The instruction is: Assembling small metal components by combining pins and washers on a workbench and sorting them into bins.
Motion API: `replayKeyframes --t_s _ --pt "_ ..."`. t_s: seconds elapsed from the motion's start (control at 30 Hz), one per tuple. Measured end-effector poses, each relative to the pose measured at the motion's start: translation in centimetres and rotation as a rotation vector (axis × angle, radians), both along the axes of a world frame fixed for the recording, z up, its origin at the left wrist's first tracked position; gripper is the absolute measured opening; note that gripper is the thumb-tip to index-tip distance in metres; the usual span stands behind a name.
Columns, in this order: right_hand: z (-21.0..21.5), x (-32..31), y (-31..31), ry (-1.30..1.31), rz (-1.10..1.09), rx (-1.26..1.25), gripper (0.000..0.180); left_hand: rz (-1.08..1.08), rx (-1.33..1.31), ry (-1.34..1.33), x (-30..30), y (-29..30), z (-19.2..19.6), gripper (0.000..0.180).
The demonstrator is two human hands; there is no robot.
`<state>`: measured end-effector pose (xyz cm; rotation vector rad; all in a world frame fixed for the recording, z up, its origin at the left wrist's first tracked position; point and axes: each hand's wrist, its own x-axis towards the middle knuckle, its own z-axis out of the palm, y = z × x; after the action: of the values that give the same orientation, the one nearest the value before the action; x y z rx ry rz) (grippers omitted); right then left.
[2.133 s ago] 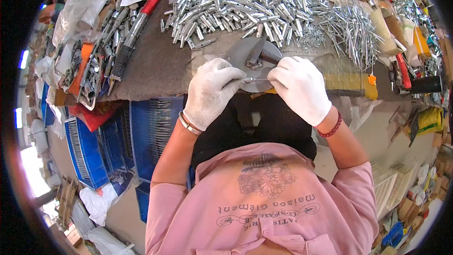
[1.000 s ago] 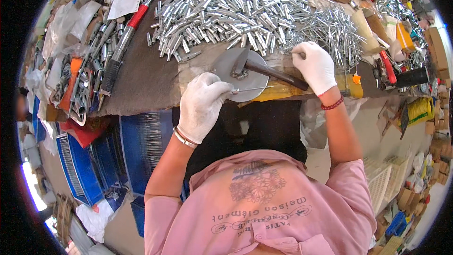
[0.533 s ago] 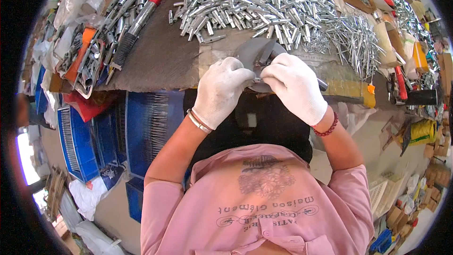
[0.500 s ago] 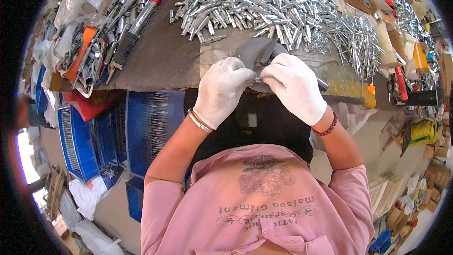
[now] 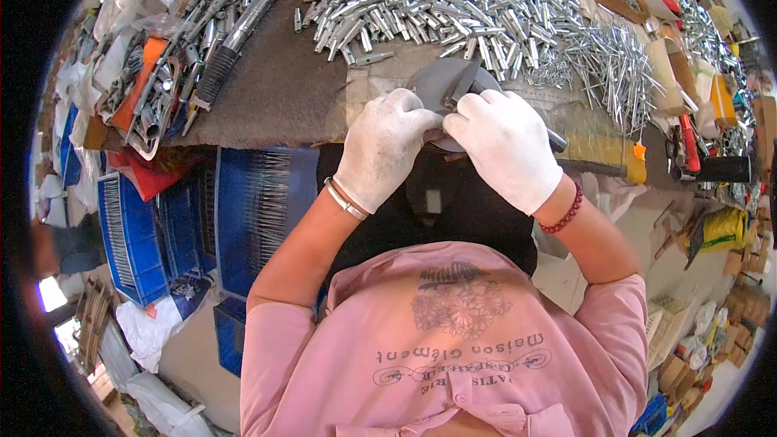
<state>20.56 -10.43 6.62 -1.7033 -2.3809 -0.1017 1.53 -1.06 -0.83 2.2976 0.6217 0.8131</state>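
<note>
Cluttered workbench [image 5: 275, 89], brown-topped, heaped with small metal parts. Both gloved hands meet at its near edge over a round grey metal block [image 5: 441, 85]: the left hand [image 5: 380, 146] and the right hand [image 5: 506, 146] have fingertips pinched together on something too small to make out, so what they grip I cannot tell. A dark hammer handle [image 5: 557, 142] pokes out at three o'clock of the right hand. At twelve o'clock lies the pile of silver tubes [image 5: 453, 0]. Doing this well probably means keeping the piece seated flat on the block, fingers steady.
</note>
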Motion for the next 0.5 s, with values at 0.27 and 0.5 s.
replayKeyframes --t_s 0.27,0.5 --pt "-1.2 4.4 -2.6 0.043 -0.417 -0.006 0.031 0.001 0.084 -0.041 -0.2 -0.4 1.0 0.012" --pt "0.5 2.4 -5.4 0.440 -0.385 0.109 0.041 0.021 0.048 -0.026 -0.1 -0.3 0.4 0.014"
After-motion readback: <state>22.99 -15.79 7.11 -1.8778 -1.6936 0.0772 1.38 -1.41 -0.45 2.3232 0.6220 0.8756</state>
